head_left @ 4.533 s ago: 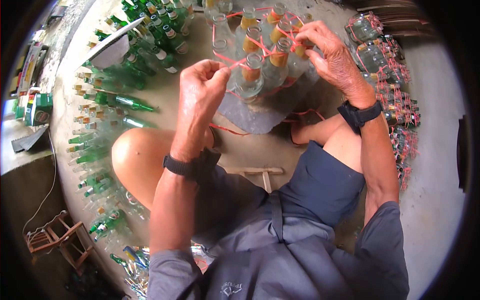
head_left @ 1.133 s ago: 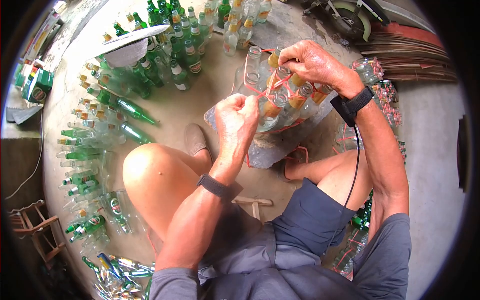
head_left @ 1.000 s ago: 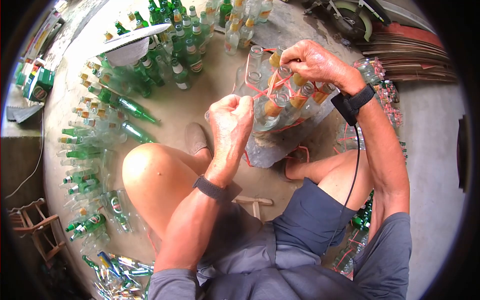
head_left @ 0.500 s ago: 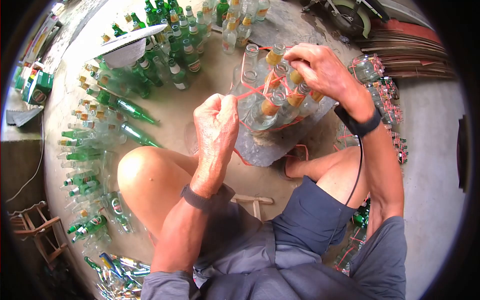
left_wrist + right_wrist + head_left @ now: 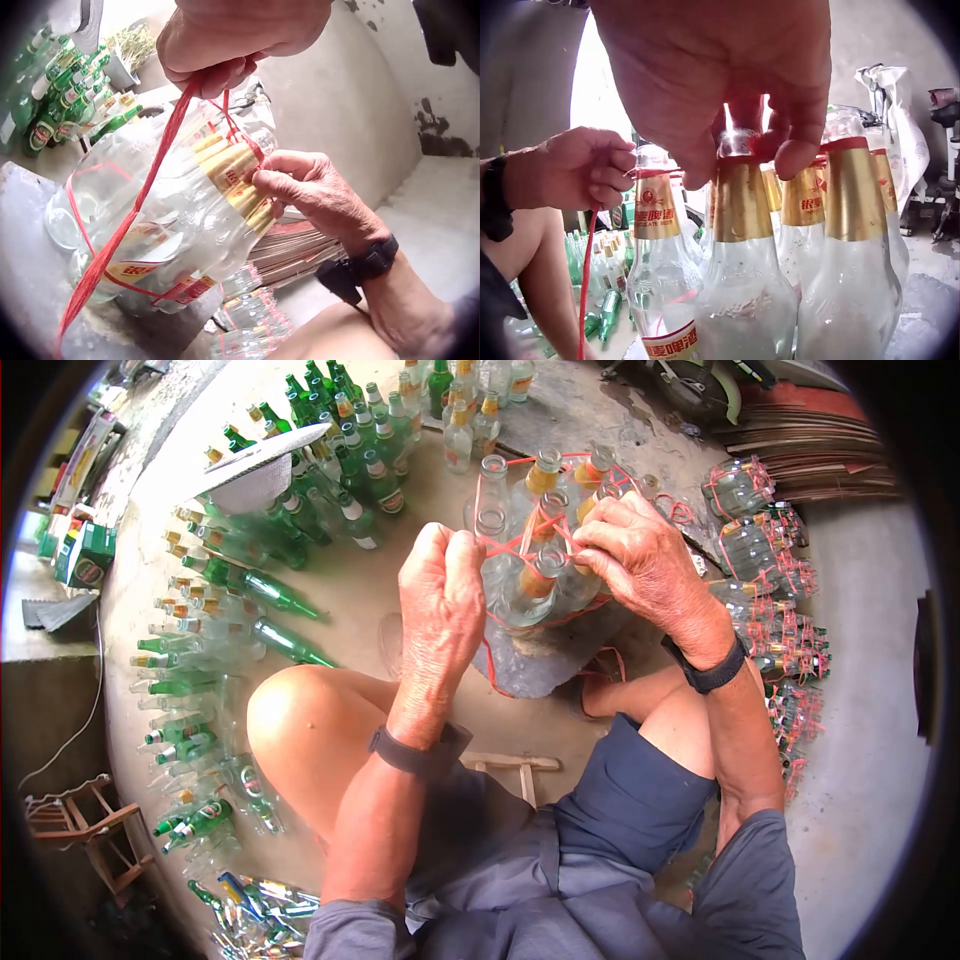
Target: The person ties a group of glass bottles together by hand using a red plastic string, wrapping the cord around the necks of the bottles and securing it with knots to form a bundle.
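Note:
A bundle of clear glass beer bottles [image 5: 525, 605] with gold neck labels stands upright on a grey slab [image 5: 530, 665]. Red plastic string [image 5: 512, 547] crosses between their necks and also loops round the bodies. My left hand [image 5: 440, 595], curled tight just left of the necks, grips the string; a long tail [image 5: 142, 195] of it hangs down from that fist in the left wrist view. At the necks, my right hand [image 5: 650, 570] pinches the string between thumb and fingers. Gold-labelled necks [image 5: 742, 195] stand right below its fingertips in the right wrist view.
Green bottles [image 5: 350, 470] stand at the back left, and more lie in rows [image 5: 190, 680] along the left. String-tied bottle bundles [image 5: 745, 550] line the right side, near stacked flat sheets [image 5: 820, 445]. A wooden stool [image 5: 90, 820] is at lower left.
My right hand has moved from the far necks to the near side of the bundle and now pinches the string there. The left hand has shifted left and slightly up, still gripping string.

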Motion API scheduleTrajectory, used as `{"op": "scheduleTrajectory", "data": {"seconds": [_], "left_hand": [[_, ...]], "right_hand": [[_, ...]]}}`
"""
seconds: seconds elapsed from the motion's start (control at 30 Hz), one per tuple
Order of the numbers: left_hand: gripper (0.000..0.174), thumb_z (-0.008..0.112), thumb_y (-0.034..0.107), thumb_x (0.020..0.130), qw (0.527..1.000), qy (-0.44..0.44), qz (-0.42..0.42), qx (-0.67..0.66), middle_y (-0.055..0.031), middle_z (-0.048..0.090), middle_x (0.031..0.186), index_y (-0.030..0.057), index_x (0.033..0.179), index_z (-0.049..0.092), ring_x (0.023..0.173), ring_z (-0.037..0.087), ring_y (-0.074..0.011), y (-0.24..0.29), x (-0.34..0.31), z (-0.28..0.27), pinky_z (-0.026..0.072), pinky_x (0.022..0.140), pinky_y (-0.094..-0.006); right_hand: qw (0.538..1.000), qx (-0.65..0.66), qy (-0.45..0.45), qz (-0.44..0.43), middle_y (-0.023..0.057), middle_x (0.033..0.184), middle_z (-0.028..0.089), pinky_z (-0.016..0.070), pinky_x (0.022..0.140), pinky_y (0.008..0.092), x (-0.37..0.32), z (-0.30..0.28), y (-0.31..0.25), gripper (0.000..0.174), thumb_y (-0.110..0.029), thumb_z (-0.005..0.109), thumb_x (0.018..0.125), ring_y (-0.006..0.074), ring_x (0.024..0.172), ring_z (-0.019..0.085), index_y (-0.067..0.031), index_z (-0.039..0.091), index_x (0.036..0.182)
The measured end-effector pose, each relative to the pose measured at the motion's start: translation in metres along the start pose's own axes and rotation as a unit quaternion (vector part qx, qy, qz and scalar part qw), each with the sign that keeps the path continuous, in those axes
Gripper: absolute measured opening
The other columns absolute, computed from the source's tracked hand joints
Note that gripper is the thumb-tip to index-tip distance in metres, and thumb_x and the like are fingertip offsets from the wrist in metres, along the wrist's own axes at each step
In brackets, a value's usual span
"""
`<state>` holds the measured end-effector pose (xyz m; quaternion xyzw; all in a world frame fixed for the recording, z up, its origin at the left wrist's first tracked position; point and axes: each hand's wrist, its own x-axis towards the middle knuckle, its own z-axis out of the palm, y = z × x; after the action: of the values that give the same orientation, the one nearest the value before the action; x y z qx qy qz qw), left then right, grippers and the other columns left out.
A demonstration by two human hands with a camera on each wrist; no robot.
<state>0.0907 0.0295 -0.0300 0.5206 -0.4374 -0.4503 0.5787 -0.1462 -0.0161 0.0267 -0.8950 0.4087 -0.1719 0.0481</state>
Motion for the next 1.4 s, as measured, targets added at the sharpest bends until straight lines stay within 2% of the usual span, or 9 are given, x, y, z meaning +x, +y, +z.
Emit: {"op": "scheduleTrajectory", "data": {"seconds": [0.23,0.8,0.87,0.93,1.1,1.17,1.27,1.33,1.4], "left_hand": [[0.028,0.056,0.013,0.107,0.996,0.011,-0.031,0.088,-0.0056,0.049,0.071,0.0009,0.083,0.050,0.070,0.046,-0.0121,0.006,-0.003,-0.007,0.0450,0.064,-0.0351],[0.030,0.058,0.010,0.106,0.989,0.004,0.015,0.148,-0.0027,0.038,0.073,0.0023,0.080,0.044,0.072,0.038,-0.0105,0.019,-0.005,-0.011,0.0398,0.062,-0.0334],[0.030,0.058,0.010,0.105,0.990,-0.003,0.012,0.143,-0.0019,0.037,0.073,0.0026,0.080,0.043,0.073,0.037,-0.0098,0.024,-0.006,-0.011,0.0392,0.062,-0.0332],[0.026,0.058,0.014,0.107,0.991,-0.021,-0.018,0.130,-0.0007,0.058,0.076,0.0013,0.085,0.058,0.070,0.049,-0.0082,0.032,-0.009,-0.012,0.0438,0.064,-0.0276],[0.025,0.059,0.012,0.108,0.995,-0.022,0.007,0.097,-0.0005,0.059,0.078,0.0013,0.086,0.059,0.071,0.048,-0.0081,0.036,-0.011,-0.012,0.0436,0.064,-0.0278],[0.023,0.059,0.010,0.108,0.997,-0.022,0.005,0.079,-0.0005,0.057,0.076,0.0005,0.087,0.060,0.073,0.048,-0.0094,0.045,-0.013,-0.013,0.0438,0.065,-0.0293],[0.018,0.059,0.009,0.108,0.993,-0.056,-0.030,0.101,-0.0057,0.068,0.093,-0.0022,0.096,0.067,0.079,0.057,-0.0133,0.051,-0.015,-0.025,0.0482,0.071,-0.0305],[0.016,0.059,0.007,0.107,0.978,-0.053,0.117,0.165,-0.0116,0.068,0.108,-0.0053,0.101,0.067,0.090,0.061,-0.0186,0.043,-0.015,-0.031,0.0509,0.079,-0.0329],[0.015,0.060,0.006,0.106,0.971,-0.083,0.114,0.192,-0.0159,0.065,0.118,-0.0074,0.104,0.066,0.099,0.063,-0.0237,0.045,-0.014,-0.040,0.0518,0.086,-0.0339]], "right_hand": [[1.000,0.027,0.012,-0.011,0.0066,0.096,0.070,0.0525,0.086,0.0400,-0.003,0.002,0.006,0.014,-0.011,0.083,0.086,0.0293,0.091,0.063,-0.0042,0.076,0.097],[1.000,0.015,0.019,-0.004,0.0068,0.101,0.069,0.0541,0.085,0.0415,-0.006,0.003,0.003,0.021,-0.012,0.083,0.085,0.0303,0.096,0.063,-0.0052,0.075,0.103],[0.992,0.014,0.128,-0.008,0.0087,0.101,0.068,0.0543,0.083,0.0422,-0.006,0.004,-0.010,0.026,-0.008,0.083,0.083,0.0310,0.097,0.063,-0.0053,0.074,0.107],[0.989,0.015,0.148,-0.021,0.0096,0.101,0.068,0.0543,0.083,0.0426,-0.004,-0.003,-0.026,0.028,-0.006,0.083,0.082,0.0316,0.096,0.063,-0.0049,0.073,0.108],[0.979,0.158,0.125,-0.026,0.0130,0.086,0.068,0.0551,0.069,0.0417,-0.012,0.017,-0.080,0.016,-0.004,0.081,0.088,0.0319,0.075,0.066,-0.0005,0.074,0.101],[0.954,0.286,0.078,0.037,0.0190,0.088,0.069,0.0551,0.067,0.0428,-0.013,0.041,-0.097,0.012,-0.009,0.076,0.097,0.0320,0.071,0.068,0.0018,0.073,0.101],[0.780,0.572,-0.089,0.240,0.0057,0.073,0.065,0.0489,0.051,0.0291,-0.007,0.040,-0.118,0.030,-0.029,0.061,0.114,0.0109,0.056,0.061,-0.0014,0.071,0.110],[0.731,0.628,-0.079,0.255,0.0029,0.072,0.063,0.0460,0.048,0.0263,-0.004,0.048,-0.120,0.034,-0.034,0.057,0.115,0.0077,0.055,0.058,-0.0028,0.070,0.111],[0.678,0.682,-0.068,0.266,0.0001,0.071,0.060,0.0432,0.045,0.0235,0.001,0.054,-0.124,0.038,-0.039,0.054,0.117,0.0044,0.053,0.055,-0.0041,0.068,0.112]]}}
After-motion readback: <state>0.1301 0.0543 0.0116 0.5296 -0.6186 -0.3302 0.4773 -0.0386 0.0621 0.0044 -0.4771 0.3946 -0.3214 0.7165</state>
